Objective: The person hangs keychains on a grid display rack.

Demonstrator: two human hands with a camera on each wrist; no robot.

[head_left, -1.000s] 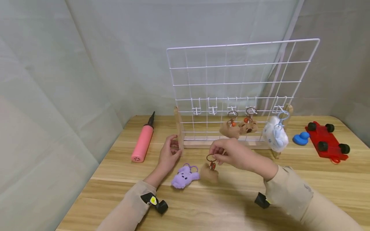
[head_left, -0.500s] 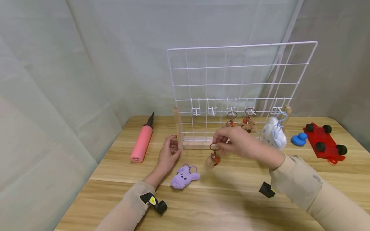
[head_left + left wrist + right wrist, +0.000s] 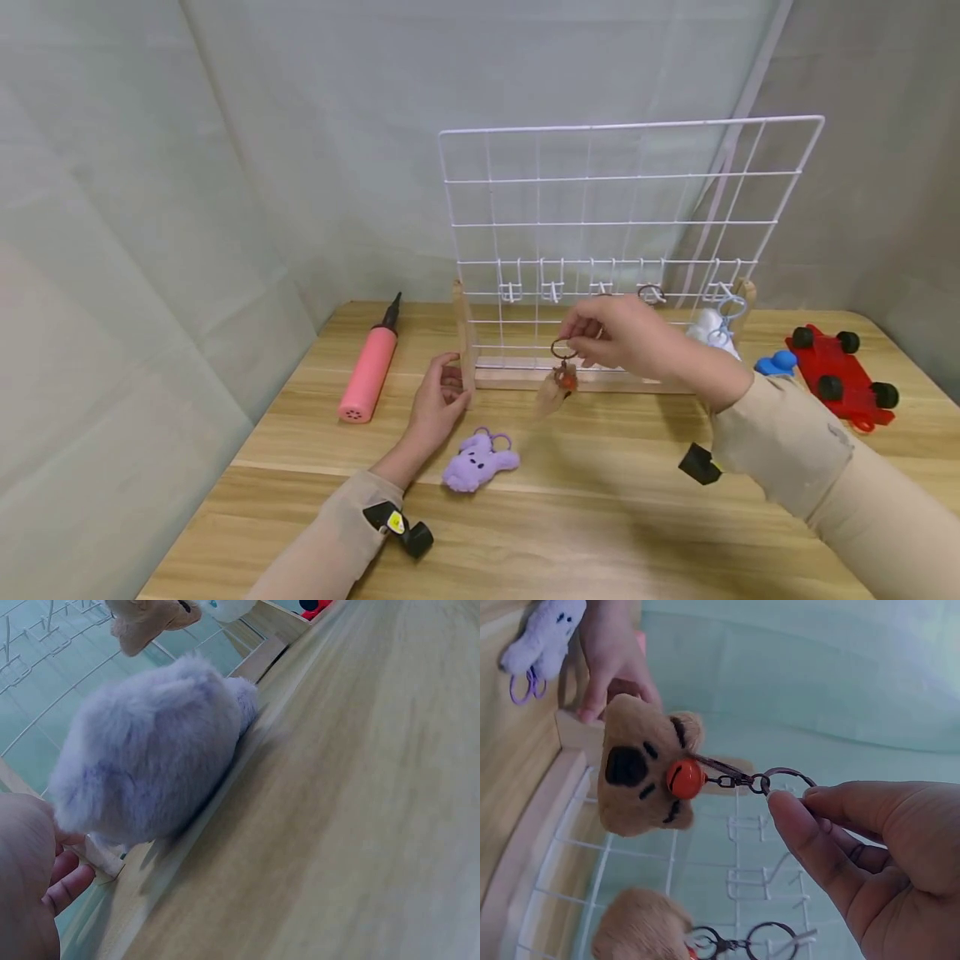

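My right hand (image 3: 622, 333) pinches the dark metal ring of a brown plush bear keychain (image 3: 641, 765) between thumb and forefinger. An orange bell (image 3: 685, 778) sits at the bear's head, and the toy dangles in front of the white wire grid rack (image 3: 630, 175). My left hand (image 3: 437, 396) holds the rack's left wooden post (image 3: 463, 333) near its foot, thumb in front. A purple plush keychain (image 3: 478, 462) lies on the table to the right of that hand. Another brown plush (image 3: 641, 926) hangs on the rack, mostly hidden by my right hand in the head view.
Several white hooks (image 3: 553, 292) line the rack's lower part. A white and blue plush keychain (image 3: 708, 325) hangs at its right end. On the left lies a pink pump (image 3: 369, 375); on the right are a blue duck-like toy (image 3: 777, 363) and a red car chassis (image 3: 840, 371).
My right hand has lifted the bear keychain upward and slightly right, closer to the rack, now covering the hanging brown plushes. My left hand stays on the post.
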